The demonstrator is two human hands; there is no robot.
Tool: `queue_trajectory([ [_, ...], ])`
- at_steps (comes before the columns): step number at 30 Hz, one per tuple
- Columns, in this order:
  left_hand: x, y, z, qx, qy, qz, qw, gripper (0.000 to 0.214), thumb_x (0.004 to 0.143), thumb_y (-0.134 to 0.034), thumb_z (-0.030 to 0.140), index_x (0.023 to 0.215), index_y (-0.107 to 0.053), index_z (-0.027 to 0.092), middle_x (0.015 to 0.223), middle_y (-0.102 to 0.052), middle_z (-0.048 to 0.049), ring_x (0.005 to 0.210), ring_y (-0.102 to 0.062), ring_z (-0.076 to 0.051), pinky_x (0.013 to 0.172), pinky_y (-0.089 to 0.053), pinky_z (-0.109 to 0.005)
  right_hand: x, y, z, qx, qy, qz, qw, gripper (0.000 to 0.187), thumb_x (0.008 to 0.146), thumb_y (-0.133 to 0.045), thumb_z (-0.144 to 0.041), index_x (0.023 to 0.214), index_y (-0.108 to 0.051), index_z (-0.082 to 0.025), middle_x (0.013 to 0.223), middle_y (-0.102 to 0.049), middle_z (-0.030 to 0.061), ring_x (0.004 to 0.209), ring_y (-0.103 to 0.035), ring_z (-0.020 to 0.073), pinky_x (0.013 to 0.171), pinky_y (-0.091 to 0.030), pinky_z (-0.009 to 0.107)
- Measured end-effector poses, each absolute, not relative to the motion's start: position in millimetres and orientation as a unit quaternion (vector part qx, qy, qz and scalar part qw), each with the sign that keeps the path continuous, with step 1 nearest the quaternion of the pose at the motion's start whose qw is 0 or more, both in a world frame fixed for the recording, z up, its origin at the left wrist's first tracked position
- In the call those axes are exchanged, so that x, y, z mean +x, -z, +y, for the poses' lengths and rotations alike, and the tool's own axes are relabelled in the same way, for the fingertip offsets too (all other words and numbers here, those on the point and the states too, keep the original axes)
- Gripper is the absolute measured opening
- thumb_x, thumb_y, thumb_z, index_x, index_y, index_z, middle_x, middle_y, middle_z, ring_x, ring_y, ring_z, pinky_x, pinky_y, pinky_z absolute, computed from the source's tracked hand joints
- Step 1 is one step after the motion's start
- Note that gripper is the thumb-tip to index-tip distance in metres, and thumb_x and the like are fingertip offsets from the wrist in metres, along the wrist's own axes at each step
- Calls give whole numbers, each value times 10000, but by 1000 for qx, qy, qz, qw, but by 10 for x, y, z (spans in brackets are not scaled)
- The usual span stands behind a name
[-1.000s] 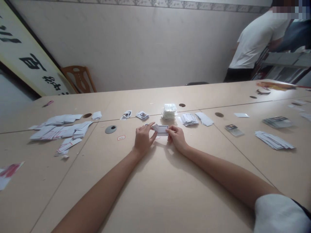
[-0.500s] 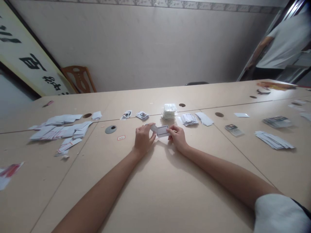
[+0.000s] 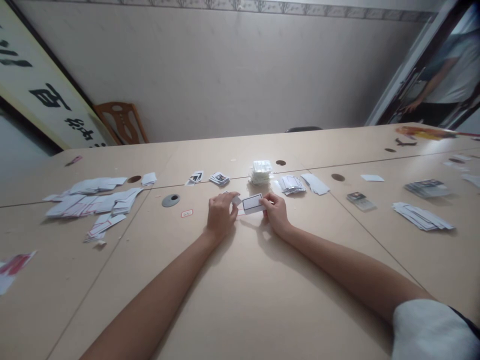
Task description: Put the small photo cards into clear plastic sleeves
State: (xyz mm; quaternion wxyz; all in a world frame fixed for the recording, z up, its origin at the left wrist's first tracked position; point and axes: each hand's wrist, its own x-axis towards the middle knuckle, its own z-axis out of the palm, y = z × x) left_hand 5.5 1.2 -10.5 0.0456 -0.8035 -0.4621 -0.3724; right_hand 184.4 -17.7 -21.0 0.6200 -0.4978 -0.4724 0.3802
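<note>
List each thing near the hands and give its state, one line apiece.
Left hand: fingertips pinching the card's left end.
Right hand: fingertips pinching the card's right end.
Card: lifted off the table, tilted, dark-framed face showing.
Clear stack: piled neatly, untouched.
Small card pile: lying flat, slightly fanned.
White cards at left: spread loosely.
Table: bearing scattered cards.

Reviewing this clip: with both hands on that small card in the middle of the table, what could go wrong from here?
1. The card is pinched only at its ends by the left hand and right hand; it could bend or slip.
2. The white stack stands just beyond the fingers; a forward nudge might topple it.
3. The small piles nearby could get mixed with the held card if it drops.
</note>
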Motion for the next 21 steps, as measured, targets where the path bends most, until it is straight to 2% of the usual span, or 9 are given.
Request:
queue_trajectory([
  [2,49,115,21,-802,372,-466,46,328,788,-489,60,1055,-598,214,1026,-686,-49,1006,-608,-229,863,-372,-380,1854,214,-164,-498,-358,-470,635,222,738,-586,-285,576,-463,-195,512,-411,-72,444,-386,81,443,-333,210],
  [6,46,109,24,-797,376,-471,39,338,781,-487,50,1053,-601,216,1027,-684,-52,1018,-607,-235,862,-378,-385,1866,214,-147,-498,-315,-454,669,230,755,-600,-318,604,-473,-199,536,-428,-67,491,-402,87,478,-352,207],
  [12,40,91,17,-792,389,-471,26,347,783,-497,63,1083,-592,212,1044,-684,-54,1019,-614,-233,866,-387,-383,1921,182,-105,-472,-331,-399,713,218,801,-612,-390,747,-503,-210,466,-473,-90,389,-448,84,391,-353,186],
  [16,34,102,34,-791,390,-470,27,335,795,-499,81,1093,-589,205,1056,-685,-59,1022,-615,-237,874,-389,-385,2081,150,31,-459,-358,-318,749,220,791,-634,-366,765,-488,-203,520,-593,-51,424,-598,126,410,-483,211],
  [21,36,105,44,-789,394,-471,27,338,796,-503,95,1108,-580,201,1070,-684,-68,1024,-616,-242,878,-389,-382,2382,160,257,-457,-368,-208,783,171,838,-581,-255,745,-447,-201,532,-631,-26,523,-690,168,573,-614,298],
])
